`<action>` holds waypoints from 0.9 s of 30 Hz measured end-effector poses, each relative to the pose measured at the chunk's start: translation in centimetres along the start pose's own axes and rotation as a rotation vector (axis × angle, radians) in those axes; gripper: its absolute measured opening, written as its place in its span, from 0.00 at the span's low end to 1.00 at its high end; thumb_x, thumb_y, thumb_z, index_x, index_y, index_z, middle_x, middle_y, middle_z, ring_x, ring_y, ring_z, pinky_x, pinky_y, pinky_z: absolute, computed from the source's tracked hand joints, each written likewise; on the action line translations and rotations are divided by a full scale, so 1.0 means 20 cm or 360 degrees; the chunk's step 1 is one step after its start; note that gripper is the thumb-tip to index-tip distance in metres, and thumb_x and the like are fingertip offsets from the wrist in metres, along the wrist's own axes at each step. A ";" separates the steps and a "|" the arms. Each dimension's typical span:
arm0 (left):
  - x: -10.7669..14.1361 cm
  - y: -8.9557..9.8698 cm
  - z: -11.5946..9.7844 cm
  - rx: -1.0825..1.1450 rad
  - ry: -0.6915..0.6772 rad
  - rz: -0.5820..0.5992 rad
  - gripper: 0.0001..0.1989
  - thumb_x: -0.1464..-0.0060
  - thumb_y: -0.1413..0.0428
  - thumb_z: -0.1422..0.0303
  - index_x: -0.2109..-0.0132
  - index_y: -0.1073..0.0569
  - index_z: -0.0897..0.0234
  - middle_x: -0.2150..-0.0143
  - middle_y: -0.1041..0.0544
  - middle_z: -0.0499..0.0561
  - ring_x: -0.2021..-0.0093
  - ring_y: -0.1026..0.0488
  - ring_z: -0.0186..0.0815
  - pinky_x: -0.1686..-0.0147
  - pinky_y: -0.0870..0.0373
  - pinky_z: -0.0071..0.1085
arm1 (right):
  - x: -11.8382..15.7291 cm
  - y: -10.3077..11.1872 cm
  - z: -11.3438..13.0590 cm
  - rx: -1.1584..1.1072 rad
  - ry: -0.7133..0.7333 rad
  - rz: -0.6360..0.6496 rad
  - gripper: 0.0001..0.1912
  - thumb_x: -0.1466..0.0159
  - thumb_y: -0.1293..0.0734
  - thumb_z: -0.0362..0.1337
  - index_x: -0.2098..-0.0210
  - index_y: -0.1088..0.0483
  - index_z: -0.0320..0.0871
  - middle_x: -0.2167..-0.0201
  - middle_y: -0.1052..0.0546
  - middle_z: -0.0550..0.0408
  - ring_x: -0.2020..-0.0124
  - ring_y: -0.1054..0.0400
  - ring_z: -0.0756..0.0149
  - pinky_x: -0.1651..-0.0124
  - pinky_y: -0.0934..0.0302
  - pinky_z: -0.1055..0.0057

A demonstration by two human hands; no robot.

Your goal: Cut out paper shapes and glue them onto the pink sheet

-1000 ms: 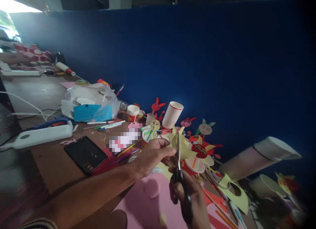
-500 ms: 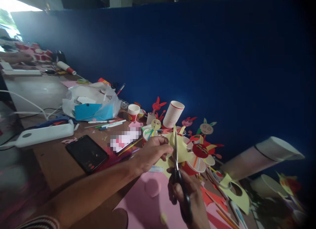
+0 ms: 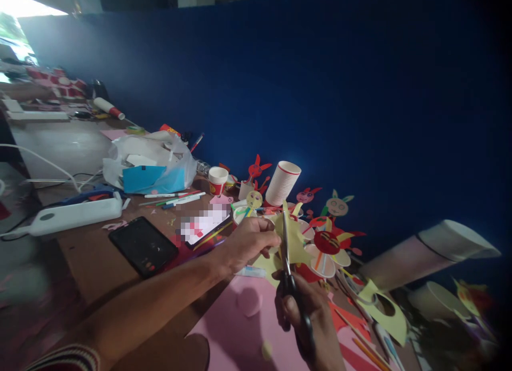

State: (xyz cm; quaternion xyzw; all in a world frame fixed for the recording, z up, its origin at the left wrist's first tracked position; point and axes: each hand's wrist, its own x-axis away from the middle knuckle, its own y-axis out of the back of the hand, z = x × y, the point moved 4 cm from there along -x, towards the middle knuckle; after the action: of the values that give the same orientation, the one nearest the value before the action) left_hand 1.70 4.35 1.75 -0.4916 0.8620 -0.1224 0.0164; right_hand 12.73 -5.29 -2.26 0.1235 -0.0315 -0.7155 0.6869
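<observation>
Between the fingertips of my left hand (image 3: 252,242) is a piece of yellow paper (image 3: 295,240), held up over the table. Black-handled scissors (image 3: 288,285) are gripped in my right hand (image 3: 310,312), fingers through the loops. Their blades point away from me and lie against the yellow paper; whether they are fully closed on it is hard to see. Below both hands lies a large pink paper sheet (image 3: 236,328) with a pink paper circle (image 3: 249,300) on top. Behind the paper stand paper cups (image 3: 322,265) holding paper animal faces, such as a red one (image 3: 327,243).
A stack of white cups (image 3: 283,183) leans by the blue wall (image 3: 280,83). To the left are a black tablet (image 3: 143,245), a white power strip (image 3: 76,213) and a plastic bag (image 3: 150,163). On the right lie a rolled paper tube (image 3: 432,248) and yellow paper scraps (image 3: 386,312).
The view has shifted slightly. Both hands keep their grip, with the scissor blades still at the yellow paper, which has turned a little.
</observation>
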 end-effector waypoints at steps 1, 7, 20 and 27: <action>0.00 0.00 0.00 -0.0006 -0.0005 0.0002 0.06 0.62 0.45 0.69 0.76 0.32 0.67 0.82 0.35 0.44 0.81 0.38 0.26 0.77 0.40 0.24 | 0.00 0.00 0.00 0.0007 0.0003 0.0007 0.22 0.46 0.35 0.52 0.63 0.34 0.40 0.86 0.37 0.64 0.85 0.45 0.73 0.82 0.45 0.77; 0.01 0.00 -0.03 0.0030 -0.0005 0.0043 0.05 0.63 0.45 0.70 0.78 0.35 0.66 0.82 0.36 0.43 0.80 0.37 0.26 0.78 0.41 0.23 | 0.02 -0.01 0.00 -0.0106 -0.0076 -0.0143 0.23 0.47 0.34 0.54 0.62 0.31 0.41 0.85 0.37 0.63 0.84 0.45 0.74 0.80 0.44 0.77; 0.03 -0.03 -0.04 0.0275 0.0019 0.0034 0.10 0.63 0.41 0.66 0.77 0.33 0.68 0.82 0.37 0.43 0.82 0.41 0.23 0.81 0.44 0.21 | 0.03 0.00 -0.01 -0.0185 -0.0063 -0.0289 0.25 0.48 0.33 0.54 0.60 0.31 0.41 0.86 0.37 0.62 0.85 0.43 0.72 0.83 0.44 0.76; 0.00 0.00 -0.01 0.0152 -0.0055 -0.0067 0.07 0.61 0.41 0.68 0.75 0.29 0.68 0.79 0.32 0.45 0.80 0.37 0.23 0.78 0.40 0.21 | 0.03 -0.01 0.01 -0.0184 -0.0064 -0.0299 0.23 0.46 0.34 0.53 0.61 0.31 0.40 0.86 0.37 0.62 0.84 0.45 0.73 0.81 0.45 0.76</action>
State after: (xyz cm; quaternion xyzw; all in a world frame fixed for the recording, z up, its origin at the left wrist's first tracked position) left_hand 1.68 4.30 1.97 -0.5103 0.8443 -0.1552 0.0519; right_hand 12.40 -5.90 -2.24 0.0715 0.0078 -0.7796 0.6221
